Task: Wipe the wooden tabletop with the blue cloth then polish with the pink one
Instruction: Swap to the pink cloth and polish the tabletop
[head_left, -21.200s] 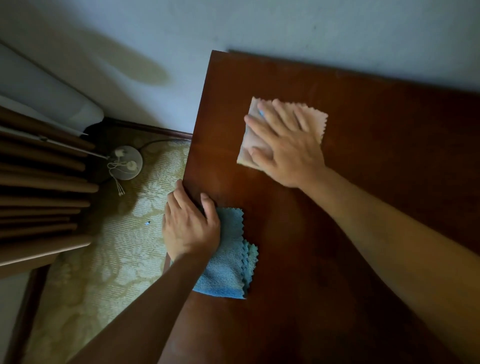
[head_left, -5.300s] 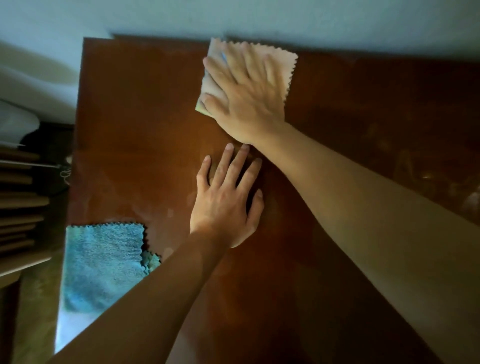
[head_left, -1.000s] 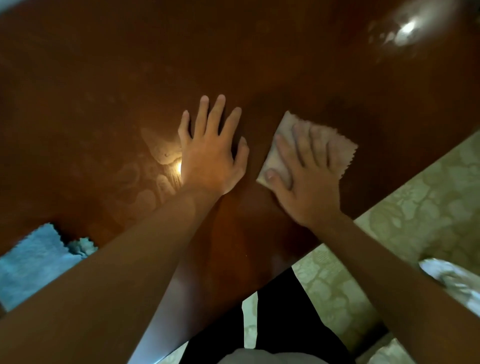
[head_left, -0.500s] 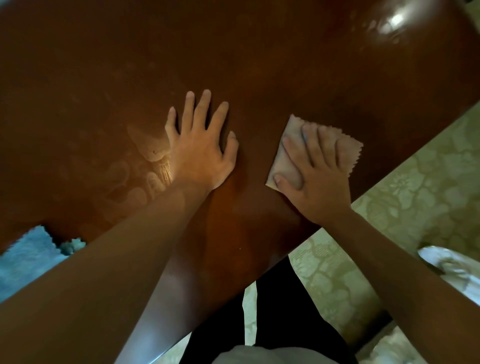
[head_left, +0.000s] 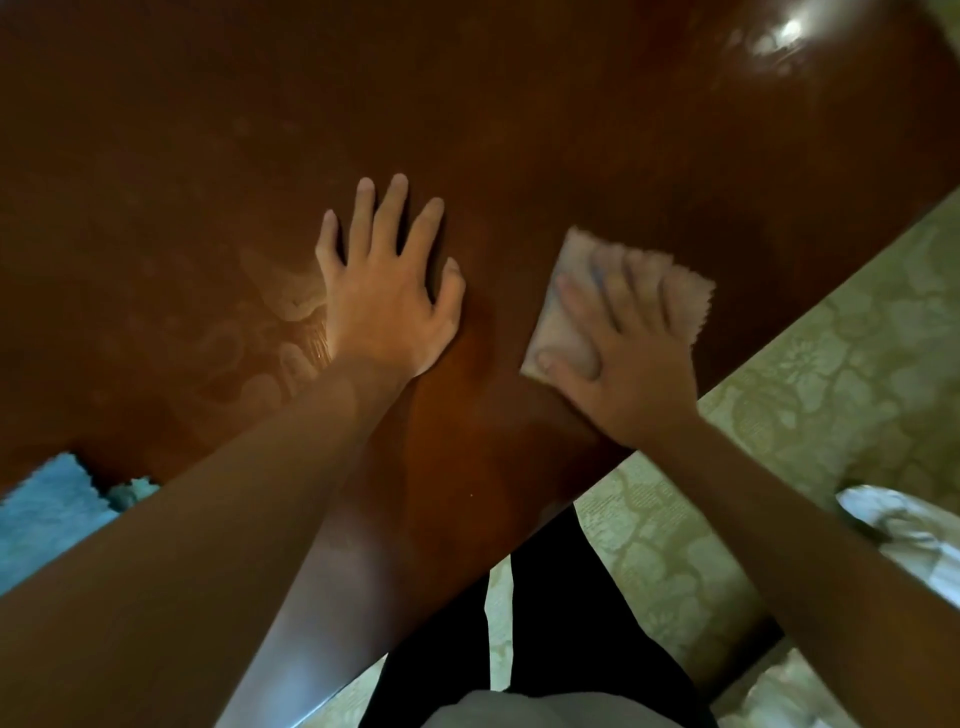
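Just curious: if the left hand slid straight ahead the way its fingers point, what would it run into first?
Probably nothing: the left hand lies flat, and only bare wooden tabletop shows ahead up to the picture's edge.

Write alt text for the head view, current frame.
The right hand presses a pink cloth flat on a glossy wooden tabletop near its edge; the left hand rests flat beside it. A blue cloth lies at far left.
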